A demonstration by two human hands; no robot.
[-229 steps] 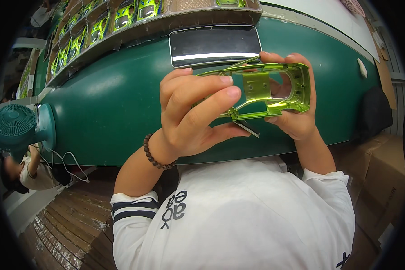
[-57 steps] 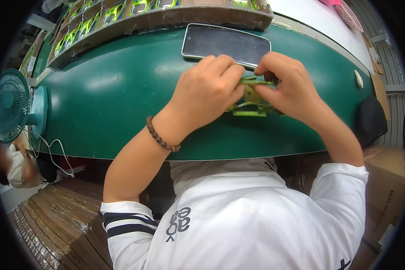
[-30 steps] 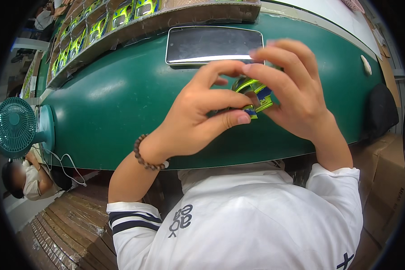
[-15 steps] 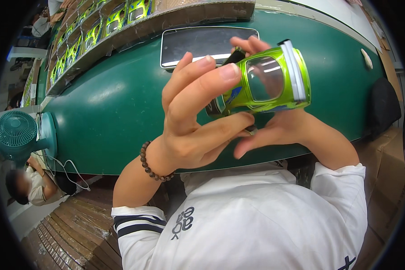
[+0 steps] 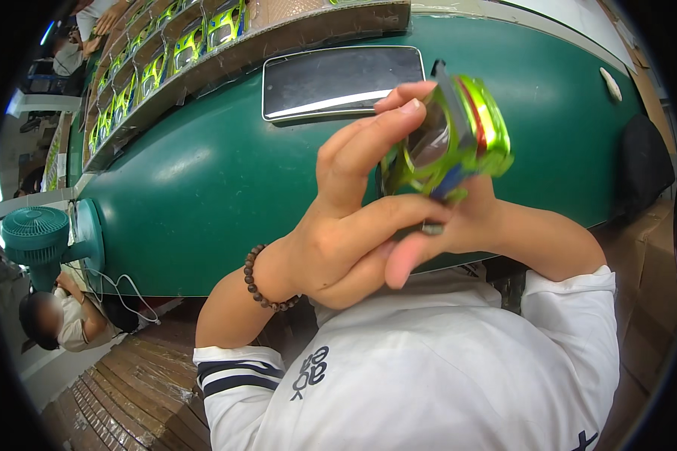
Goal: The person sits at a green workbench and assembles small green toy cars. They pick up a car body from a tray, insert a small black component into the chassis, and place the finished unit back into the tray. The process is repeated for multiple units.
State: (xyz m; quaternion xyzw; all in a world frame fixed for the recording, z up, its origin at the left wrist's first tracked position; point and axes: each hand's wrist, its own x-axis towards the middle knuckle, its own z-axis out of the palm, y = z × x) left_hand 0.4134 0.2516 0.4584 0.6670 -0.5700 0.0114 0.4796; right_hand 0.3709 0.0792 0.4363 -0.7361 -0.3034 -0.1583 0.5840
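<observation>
I'm holding green toy car (image 5: 459,139) clamped in left hand (image 5: 338,240); right hand (image 5: 474,214) touching below, can't tell its grip. Guessing checking step; next move needing gentle turning.

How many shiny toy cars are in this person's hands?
1: a shiny lime-green toy car body, above the dark-green table, between the left hand and the right hand. If they hide another, I can't tell.

Green car body (image 5: 460,145) blurred; cardboard tray (image 5: 308,34) cut off above.
</observation>
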